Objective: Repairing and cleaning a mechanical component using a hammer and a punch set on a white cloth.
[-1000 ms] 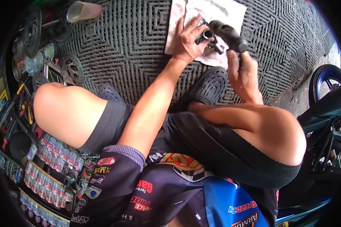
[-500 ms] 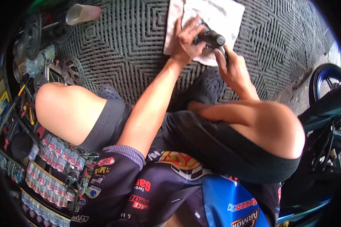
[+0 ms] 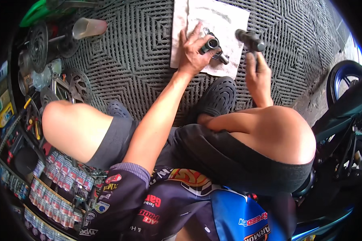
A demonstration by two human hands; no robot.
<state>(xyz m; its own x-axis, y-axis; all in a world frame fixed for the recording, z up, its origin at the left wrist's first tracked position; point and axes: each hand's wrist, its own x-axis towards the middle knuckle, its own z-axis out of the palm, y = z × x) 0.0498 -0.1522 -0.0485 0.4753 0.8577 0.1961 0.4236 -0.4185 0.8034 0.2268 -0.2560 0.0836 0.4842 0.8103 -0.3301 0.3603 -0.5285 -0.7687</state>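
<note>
My left hand (image 3: 192, 54) is closed around a short dark hollow cylinder, like a socket (image 3: 210, 45), holding it upright with its open end facing me. Under it lies a dark metal part (image 3: 222, 59) with a small stub pointing toward my foot; my fingers hide much of it. Both rest on a folded white cloth (image 3: 225, 22). My right hand (image 3: 259, 77) grips the handle of a black hammer (image 3: 251, 40). Its double-faced head hangs over the cloth's right edge, apart from the socket.
A black ridged floor mat (image 3: 132, 48) spreads around the cloth. My clog (image 3: 219, 94) stands just below it. To the left are a translucent cup (image 3: 88, 28), brake discs (image 3: 79, 85) and racks of small cans (image 3: 60, 170). A motorcycle wheel (image 3: 344, 86) stands at the right.
The hammer has moved right, away from over the socket and metal part, with my right hand. My left hand stays nearly in place, and the socket's open end now shows.
</note>
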